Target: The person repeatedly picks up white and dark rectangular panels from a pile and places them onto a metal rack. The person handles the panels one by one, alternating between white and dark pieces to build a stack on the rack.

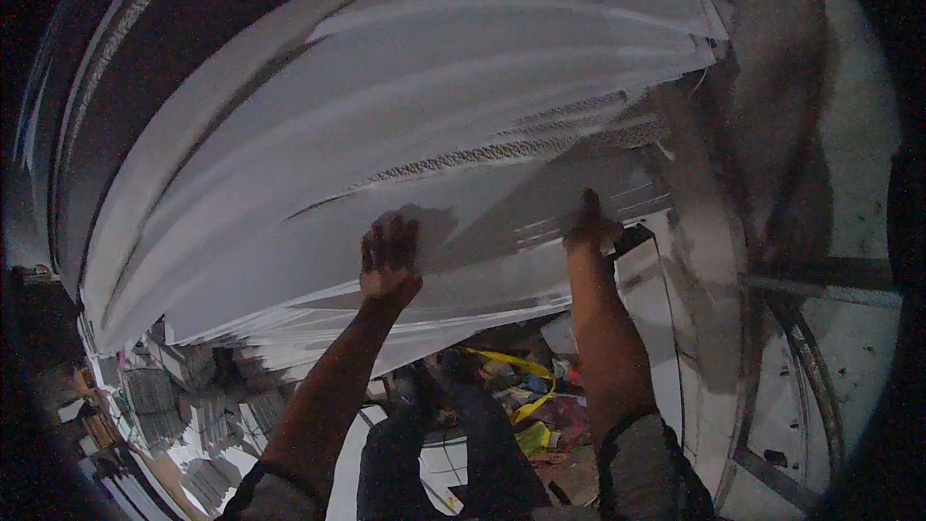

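Large white sheets, paper or thin board, lie in a thick, uneven stack in front of me. My left hand rests flat on the near part of the stack, palm down, fingers stretched out and holding nothing. Farther right, my right hand touches the sheets close to their right end. One of its fingers points straight ahead; the others are dim and partly hidden. Beside that hand is a small dark piece whose kind I cannot make out. A corrugated-looking edge shows between layers beyond my hands.
Bundles of grey and white cut pieces stand low on the left. Coloured scraps and a yellow strap lie on the floor near my legs. On the right are a pale wall and a metal frame.
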Motion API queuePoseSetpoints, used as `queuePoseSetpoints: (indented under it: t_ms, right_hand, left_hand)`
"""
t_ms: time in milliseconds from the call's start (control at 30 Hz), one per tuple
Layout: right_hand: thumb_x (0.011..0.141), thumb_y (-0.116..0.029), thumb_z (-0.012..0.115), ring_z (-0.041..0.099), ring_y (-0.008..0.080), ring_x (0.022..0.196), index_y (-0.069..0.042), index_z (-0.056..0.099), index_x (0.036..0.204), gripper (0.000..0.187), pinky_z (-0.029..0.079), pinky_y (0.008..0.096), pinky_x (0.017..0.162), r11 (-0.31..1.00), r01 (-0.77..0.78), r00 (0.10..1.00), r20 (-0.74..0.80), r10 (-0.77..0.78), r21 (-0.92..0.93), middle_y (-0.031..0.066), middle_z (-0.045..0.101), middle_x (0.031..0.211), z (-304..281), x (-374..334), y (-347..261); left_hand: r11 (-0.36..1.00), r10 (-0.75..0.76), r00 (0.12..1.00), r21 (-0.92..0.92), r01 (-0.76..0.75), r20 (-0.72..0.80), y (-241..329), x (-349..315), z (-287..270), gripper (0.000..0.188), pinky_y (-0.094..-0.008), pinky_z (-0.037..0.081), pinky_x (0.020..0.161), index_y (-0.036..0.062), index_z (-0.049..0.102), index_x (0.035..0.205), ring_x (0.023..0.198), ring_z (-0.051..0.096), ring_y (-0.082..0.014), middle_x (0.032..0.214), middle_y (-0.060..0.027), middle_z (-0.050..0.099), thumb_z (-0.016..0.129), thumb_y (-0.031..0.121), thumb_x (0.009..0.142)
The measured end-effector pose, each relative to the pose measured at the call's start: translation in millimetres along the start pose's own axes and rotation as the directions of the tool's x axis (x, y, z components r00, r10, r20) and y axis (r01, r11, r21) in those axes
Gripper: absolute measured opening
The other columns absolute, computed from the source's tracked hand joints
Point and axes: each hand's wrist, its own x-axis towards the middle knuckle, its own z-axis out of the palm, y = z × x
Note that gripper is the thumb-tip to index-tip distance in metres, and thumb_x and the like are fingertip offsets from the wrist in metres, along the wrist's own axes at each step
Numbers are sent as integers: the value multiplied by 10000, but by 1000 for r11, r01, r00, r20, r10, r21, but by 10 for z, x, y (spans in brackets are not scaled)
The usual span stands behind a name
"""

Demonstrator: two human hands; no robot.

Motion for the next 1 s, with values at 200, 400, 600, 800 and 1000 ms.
queuePoseSetpoints:
  t_ms: [200,400,600,800,1000]
  right_hand:
    - [888,-427,702,466,356,1375,-178,286,1560,829,403,620,1089,959,210,976,-18,-217,-189,105,441,1558,-118,-272,65]
    - [937,-599,573,394,340,1449,-231,234,1616,843,287,646,1170,399,883,448,698,-559,-248,57,396,1610,51,-1682,429]
    - [1060,-585,321,357,303,1476,-207,295,1583,645,243,596,1192,41,950,303,886,-351,-308,82,416,1591,222,-1674,1093]
    - [1094,-561,211,311,300,1505,-206,275,1591,614,232,587,1197,571,806,371,885,-283,-155,88,347,1636,211,-1662,1113]
    - [1068,-433,476,425,366,1422,-137,529,1458,492,342,530,1159,-6,953,272,862,-427,-304,185,477,1526,-93,-1968,566]
  left_hand:
    - [999,27,997,-27,-29,-76,-85,-69,-53,812,-586,292,1200,232,454,1553,1484,351,-420,1633,-110,384,633,79,776]
    - [989,-126,975,47,137,-183,-997,-685,-314,729,-567,365,1134,249,582,1453,1432,442,-383,1542,-81,517,651,73,749]
    - [988,-72,974,120,100,-214,-1558,-809,-493,776,-543,425,1048,224,599,1412,1328,535,-391,1472,-113,560,746,82,664]
    - [989,-93,979,98,112,-181,-1571,-869,-440,886,-559,386,1126,218,497,1506,1411,446,-400,1540,-112,486,785,132,672]
    - [949,-312,945,88,304,95,-1213,-943,-645,990,-601,276,1205,242,316,1618,1539,257,-404,1684,-124,269,812,240,761]
